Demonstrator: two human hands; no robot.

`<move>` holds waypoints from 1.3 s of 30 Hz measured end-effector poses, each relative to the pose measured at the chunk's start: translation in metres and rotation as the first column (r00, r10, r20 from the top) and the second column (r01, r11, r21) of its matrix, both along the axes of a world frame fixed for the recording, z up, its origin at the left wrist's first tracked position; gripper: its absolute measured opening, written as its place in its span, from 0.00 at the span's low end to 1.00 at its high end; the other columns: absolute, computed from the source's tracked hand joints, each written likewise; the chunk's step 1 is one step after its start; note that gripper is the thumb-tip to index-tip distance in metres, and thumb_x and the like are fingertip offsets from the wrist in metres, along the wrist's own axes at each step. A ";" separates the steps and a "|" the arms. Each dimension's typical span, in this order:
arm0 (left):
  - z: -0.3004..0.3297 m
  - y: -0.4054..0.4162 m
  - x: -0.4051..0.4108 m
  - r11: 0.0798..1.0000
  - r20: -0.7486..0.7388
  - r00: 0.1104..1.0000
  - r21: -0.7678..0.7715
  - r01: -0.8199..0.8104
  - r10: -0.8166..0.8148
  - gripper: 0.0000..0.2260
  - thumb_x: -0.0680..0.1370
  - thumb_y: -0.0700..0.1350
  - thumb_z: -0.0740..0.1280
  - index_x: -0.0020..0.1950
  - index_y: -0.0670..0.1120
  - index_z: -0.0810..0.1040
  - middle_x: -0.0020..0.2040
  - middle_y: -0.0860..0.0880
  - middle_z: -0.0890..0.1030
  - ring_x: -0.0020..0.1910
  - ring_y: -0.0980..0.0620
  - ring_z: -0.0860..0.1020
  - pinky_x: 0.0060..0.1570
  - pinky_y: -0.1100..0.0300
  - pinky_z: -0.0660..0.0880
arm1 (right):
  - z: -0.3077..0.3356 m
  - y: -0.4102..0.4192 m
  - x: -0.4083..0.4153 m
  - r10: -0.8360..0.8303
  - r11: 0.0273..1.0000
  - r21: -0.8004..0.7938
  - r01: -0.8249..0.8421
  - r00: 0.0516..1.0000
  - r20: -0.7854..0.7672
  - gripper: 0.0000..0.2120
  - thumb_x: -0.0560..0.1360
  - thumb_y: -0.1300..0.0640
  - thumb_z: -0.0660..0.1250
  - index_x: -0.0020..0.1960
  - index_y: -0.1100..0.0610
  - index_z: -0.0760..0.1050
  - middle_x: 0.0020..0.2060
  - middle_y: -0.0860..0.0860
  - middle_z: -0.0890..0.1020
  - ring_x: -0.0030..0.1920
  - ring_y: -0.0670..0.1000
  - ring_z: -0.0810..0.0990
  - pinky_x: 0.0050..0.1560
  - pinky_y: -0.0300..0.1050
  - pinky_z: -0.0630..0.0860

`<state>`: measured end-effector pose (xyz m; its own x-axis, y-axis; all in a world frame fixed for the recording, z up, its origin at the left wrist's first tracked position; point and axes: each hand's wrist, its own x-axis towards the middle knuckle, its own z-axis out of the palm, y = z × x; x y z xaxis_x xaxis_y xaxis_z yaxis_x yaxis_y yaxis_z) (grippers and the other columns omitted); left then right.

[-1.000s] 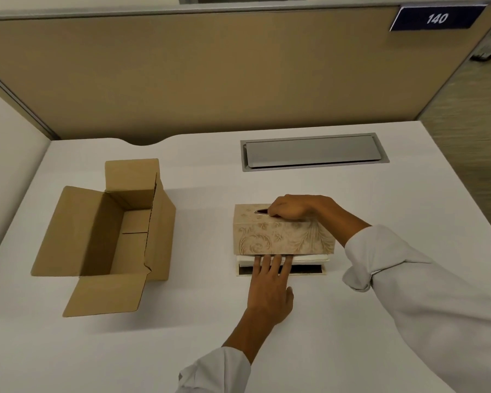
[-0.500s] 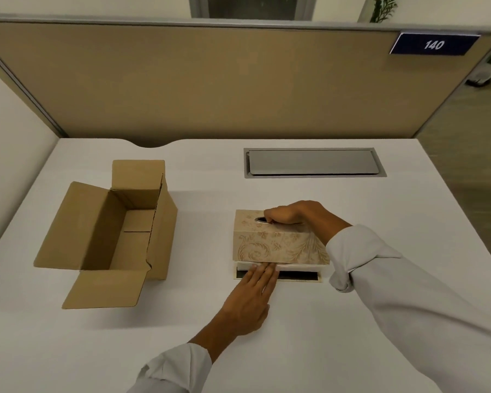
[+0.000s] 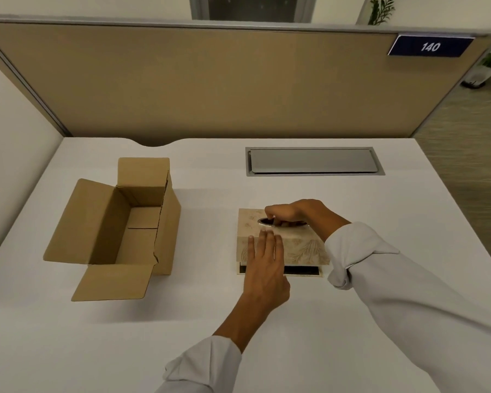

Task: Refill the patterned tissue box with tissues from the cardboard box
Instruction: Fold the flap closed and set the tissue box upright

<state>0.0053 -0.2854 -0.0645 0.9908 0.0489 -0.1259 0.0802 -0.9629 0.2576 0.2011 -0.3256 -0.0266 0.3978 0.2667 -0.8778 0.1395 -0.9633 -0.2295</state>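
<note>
The beige patterned tissue box [image 3: 305,248] stands at the middle of the white desk, its cover sitting over a flat base [image 3: 306,270] whose dark front edge shows below it. My right hand [image 3: 294,211] rests on top with its fingertips hooked into the oval slot. Flat against the cover's front face lies my left hand [image 3: 267,265], fingers straight and together. No tissues show. To the left the brown cardboard box [image 3: 170,222] stands with its flaps spread, and its inside looks empty.
A grey metal cable hatch [image 3: 313,161] is set into the desk [image 3: 267,330] behind the tissue box. A tan partition [image 3: 210,80] with a blue "140" sign [image 3: 430,46] closes the back. The desk's right edge drops to the floor.
My left hand has slid up from the base onto the cover's front face. The cover sits lower, and the white tissue stack under it no longer shows.
</note>
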 end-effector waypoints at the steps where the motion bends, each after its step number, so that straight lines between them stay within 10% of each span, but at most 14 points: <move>1: -0.005 -0.002 -0.007 1.000 -0.003 1.000 0.005 0.001 -0.001 0.40 0.73 0.51 0.68 0.78 0.41 0.50 0.79 0.39 0.55 0.79 0.38 0.49 0.76 0.38 0.42 | 0.001 -0.001 -0.002 -0.019 1.000 -0.011 0.019 0.999 -0.037 0.31 0.72 0.38 0.51 0.62 0.55 0.79 0.48 0.54 0.82 0.44 0.53 0.76 0.50 0.49 0.72; 10: -0.040 -0.007 -0.053 0.997 -0.052 0.996 -0.025 0.068 -0.069 0.41 0.69 0.45 0.69 0.77 0.40 0.55 0.79 0.38 0.58 0.78 0.37 0.53 0.75 0.38 0.52 | 0.004 -0.007 -0.035 0.009 1.000 -0.013 -0.011 0.991 -0.135 0.29 0.73 0.41 0.51 0.63 0.56 0.77 0.55 0.51 0.80 0.49 0.51 0.76 0.48 0.47 0.71; 18: -0.039 0.001 -0.051 0.995 -0.057 0.994 -0.007 0.098 -0.098 0.43 0.70 0.46 0.66 0.79 0.42 0.47 0.80 0.40 0.50 0.79 0.39 0.44 0.77 0.42 0.41 | 0.002 -0.026 -0.059 0.207 0.966 0.089 -0.241 0.937 0.282 0.18 0.78 0.41 0.52 0.37 0.50 0.71 0.44 0.53 0.74 0.45 0.55 0.73 0.49 0.50 0.69; 28: -0.026 0.004 -0.048 0.988 -0.141 0.979 0.028 0.154 -0.149 0.47 0.69 0.52 0.70 0.79 0.42 0.45 0.81 0.41 0.46 0.79 0.40 0.42 0.76 0.44 0.40 | -0.001 -0.090 -0.078 0.053 0.919 0.191 -0.345 0.586 0.808 0.15 0.77 0.51 0.61 0.57 0.54 0.81 0.50 0.53 0.87 0.45 0.54 0.82 0.45 0.47 0.79; 39: 0.001 0.021 -0.044 0.982 -0.003 0.992 -0.145 0.122 -0.123 0.42 0.70 0.63 0.65 0.76 0.41 0.56 0.77 0.41 0.61 0.76 0.40 0.58 0.75 0.46 0.58 | 0.008 -0.124 -0.090 0.175 0.931 0.007 -0.365 0.462 0.869 0.28 0.82 0.44 0.52 0.76 0.58 0.63 0.77 0.55 0.65 0.76 0.55 0.64 0.73 0.53 0.63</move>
